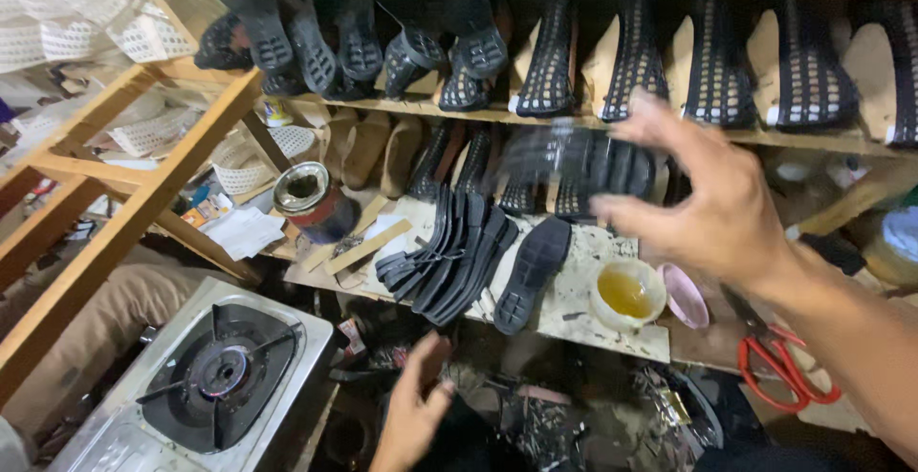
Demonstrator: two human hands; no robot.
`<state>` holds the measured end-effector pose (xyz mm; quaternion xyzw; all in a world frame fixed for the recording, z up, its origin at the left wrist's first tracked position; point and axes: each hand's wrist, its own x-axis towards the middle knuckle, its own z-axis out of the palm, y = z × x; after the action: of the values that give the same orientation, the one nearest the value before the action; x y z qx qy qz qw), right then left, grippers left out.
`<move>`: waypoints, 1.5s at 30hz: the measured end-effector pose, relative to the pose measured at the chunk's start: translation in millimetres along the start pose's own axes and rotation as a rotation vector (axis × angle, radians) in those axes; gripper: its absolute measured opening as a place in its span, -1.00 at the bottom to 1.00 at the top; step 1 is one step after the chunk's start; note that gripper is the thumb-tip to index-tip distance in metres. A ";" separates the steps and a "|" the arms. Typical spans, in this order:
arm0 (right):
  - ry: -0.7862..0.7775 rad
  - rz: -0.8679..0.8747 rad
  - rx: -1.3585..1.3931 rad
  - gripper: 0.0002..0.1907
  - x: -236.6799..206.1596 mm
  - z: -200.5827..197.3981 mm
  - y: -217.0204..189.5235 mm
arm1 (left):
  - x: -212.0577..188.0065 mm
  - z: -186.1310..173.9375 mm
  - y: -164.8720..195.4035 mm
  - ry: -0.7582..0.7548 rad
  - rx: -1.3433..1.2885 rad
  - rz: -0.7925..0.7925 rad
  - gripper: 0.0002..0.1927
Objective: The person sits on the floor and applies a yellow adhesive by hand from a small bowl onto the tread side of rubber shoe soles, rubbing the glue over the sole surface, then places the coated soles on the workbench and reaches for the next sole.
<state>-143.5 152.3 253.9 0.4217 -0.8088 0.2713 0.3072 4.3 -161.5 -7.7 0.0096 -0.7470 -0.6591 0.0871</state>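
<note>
Head view: a cluttered workbench [612, 324] of shoe soles is seen from above. The right hand [712, 209] is raised at about two o'clock, its fingers spread wide and curved, with a blurred black sole [574, 161] just beyond the fingertips; whether the sole is touched or gripped cannot be told through the blur. The left hand [416, 405] is held low at six o'clock, fingers loosely extended and slightly apart, nothing held; it hovers over dark scrap below the bench edge.

A fanned stack of black soles [449, 252] is laid at the centre of the bench, and a single black sole [531, 271] lies just beside it toward three o'clock. A small tub of yellow liquid [626, 292] stands near the right hand's wrist, with a pink lid [687, 295] touching or just beside it. Red-handled scissors [779, 367] are seen at four o'clock, under the right forearm. A round tin [306, 195] is placed at ten o'clock on the bench. A gas stove [206, 376] sits at eight o'clock. Soles on lasts [631, 51] are lined up on the upper shelf at twelve o'clock.
</note>
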 end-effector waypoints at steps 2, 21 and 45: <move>0.185 0.032 -0.140 -0.10 32.8 15.5 18.3 | -5.9 7.1 -6.4 0.032 0.203 0.091 -0.39; 0.109 0.247 -0.453 -0.06 98.6 67.6 74.5 | -2.1 8.8 6.9 0.015 0.438 0.214 -0.55; -0.360 0.502 0.319 -0.49 -85.6 157.7 -25.9 | -10.9 23.9 8.2 0.016 0.601 0.181 -0.65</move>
<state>-124.8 73.4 91.7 0.2935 -0.8759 0.3827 0.0135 12.5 -135.5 -3.7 -0.0267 -0.9055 -0.3981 0.1445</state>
